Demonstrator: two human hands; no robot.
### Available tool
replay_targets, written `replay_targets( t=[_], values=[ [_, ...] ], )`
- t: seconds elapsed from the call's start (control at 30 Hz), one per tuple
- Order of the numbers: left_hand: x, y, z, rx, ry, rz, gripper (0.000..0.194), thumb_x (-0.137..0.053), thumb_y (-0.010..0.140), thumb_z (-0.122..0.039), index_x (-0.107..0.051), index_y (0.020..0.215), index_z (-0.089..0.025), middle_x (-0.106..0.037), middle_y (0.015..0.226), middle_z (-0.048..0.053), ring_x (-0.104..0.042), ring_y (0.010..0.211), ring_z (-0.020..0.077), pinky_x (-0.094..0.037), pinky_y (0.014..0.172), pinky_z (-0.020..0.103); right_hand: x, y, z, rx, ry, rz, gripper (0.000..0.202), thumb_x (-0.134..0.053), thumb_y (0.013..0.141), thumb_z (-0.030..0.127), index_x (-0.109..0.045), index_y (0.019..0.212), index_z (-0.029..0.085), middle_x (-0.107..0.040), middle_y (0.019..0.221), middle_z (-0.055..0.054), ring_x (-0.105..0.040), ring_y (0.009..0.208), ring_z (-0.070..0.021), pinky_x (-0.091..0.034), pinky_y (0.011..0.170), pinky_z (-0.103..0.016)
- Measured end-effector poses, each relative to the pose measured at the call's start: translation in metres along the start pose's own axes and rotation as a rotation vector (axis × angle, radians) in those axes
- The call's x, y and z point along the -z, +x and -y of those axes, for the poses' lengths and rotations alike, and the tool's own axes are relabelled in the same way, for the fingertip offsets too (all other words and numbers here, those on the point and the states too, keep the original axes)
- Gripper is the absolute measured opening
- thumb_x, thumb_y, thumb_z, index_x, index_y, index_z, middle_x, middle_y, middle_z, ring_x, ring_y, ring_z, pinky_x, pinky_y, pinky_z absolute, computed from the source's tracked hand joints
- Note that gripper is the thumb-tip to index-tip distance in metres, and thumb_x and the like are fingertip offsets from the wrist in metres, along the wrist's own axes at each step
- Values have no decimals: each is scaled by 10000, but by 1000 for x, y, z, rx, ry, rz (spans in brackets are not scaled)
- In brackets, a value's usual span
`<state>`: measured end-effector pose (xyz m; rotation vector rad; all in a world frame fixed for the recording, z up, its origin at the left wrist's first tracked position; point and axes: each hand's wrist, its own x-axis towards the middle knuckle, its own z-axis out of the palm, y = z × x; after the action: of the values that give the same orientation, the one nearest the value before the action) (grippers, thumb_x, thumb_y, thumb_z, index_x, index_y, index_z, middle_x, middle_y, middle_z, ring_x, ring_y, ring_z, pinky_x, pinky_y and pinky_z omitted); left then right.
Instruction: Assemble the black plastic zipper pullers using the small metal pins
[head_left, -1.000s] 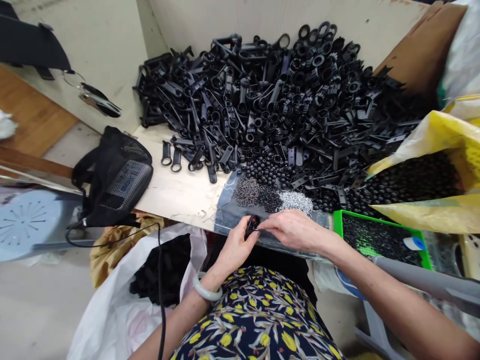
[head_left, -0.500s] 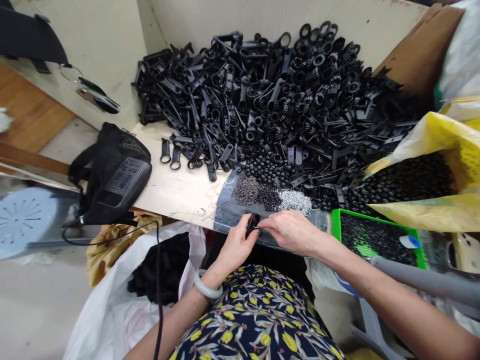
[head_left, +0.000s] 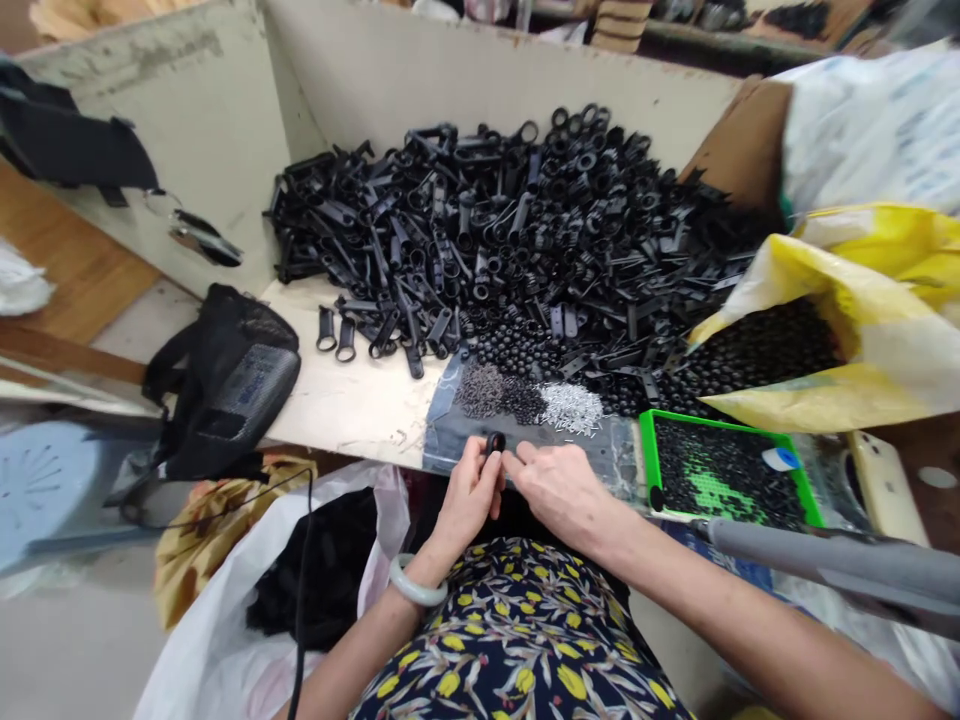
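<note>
My left hand (head_left: 466, 495) is closed round a small black plastic part with a ring-shaped end (head_left: 495, 442), held just above the table's front edge. Right beside it, my right hand (head_left: 566, 490) has its fingers pinched together against the part. Whatever is between those fingertips is too small to make out. Just beyond both hands, a dark mat (head_left: 480, 440) bears a heap of silvery pins (head_left: 571, 406), a heap of tiny black pieces (head_left: 523, 399) and a heap of small grey-brown pieces (head_left: 481, 390).
Black plastic parts (head_left: 450, 220) form a large pile behind the heaps, with round black beads (head_left: 510, 345) before it. To the right are a green tray (head_left: 651, 455) and a yellow-white sack (head_left: 825, 395). A black mesh bag (head_left: 225, 380) lies left; a white sack (head_left: 202, 620) stands below.
The camera view has tilted up and shifted right. Both hands remain together at the black part, which has turned in my left fingers. A thin silvery pin seen at my right fingertips no longer shows.
</note>
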<state>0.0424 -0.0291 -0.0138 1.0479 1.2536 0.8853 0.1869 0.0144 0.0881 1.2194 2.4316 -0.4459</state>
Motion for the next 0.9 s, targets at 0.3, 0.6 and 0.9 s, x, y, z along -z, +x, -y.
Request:
replay_targets(
  t=[0.3,0.6,0.9],
  values=[
    [31,-1,-14,-571,602,-292,321,-509,1011,-375,-576,1287,-225,-734,1248,130,-763,994,265,-597,809,339,0,-26,-4,65,516,-265,380,-428,1037,194,-606,1365,264,-761,1103,-38,-724,947,-184,-522,780,-266],
    [20,17,-26,-484,629,-309,322,-489,1004,-416,-607,1206,-195,-794,1032,105,-774,855,259,-584,728,320,-35,-25,24,-105,55,-432,539,-370,1013,104,-306,1545,47,-693,1024,-128,-717,772,-215,-542,558,-304],
    [43,38,-45,-301,661,-349,254,-516,929,-416,-613,1062,-222,-706,702,3,-665,574,201,-486,569,280,-37,-14,29,23,70,-339,480,-433,975,81,-418,1452,25,-709,951,-141,-736,737,-246,-561,561,-337]
  ],
)
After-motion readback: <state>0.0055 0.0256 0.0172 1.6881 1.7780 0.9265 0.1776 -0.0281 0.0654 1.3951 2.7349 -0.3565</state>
